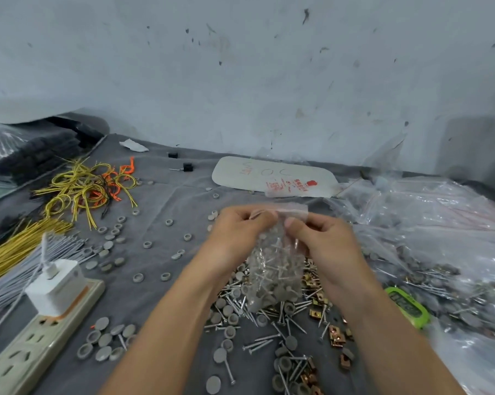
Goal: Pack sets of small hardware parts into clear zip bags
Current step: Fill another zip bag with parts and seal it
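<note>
Sealing step, by the look. Pinching mouth of clear plastic zip bag (274, 269), filled with silver nails and grey round caps, with left grip (237, 228) and right grip (324, 238); held just above loose nail-and-cap heap (254, 317), middle of bench (160, 201) near edge. Next: press zip closed end-to-end, keep bag upright.

Power strip (26, 346) left of zip bag (274, 269) cut by edge, green device (408, 309) right of it half behind forearm (377, 332), display perhaps digits.
</note>
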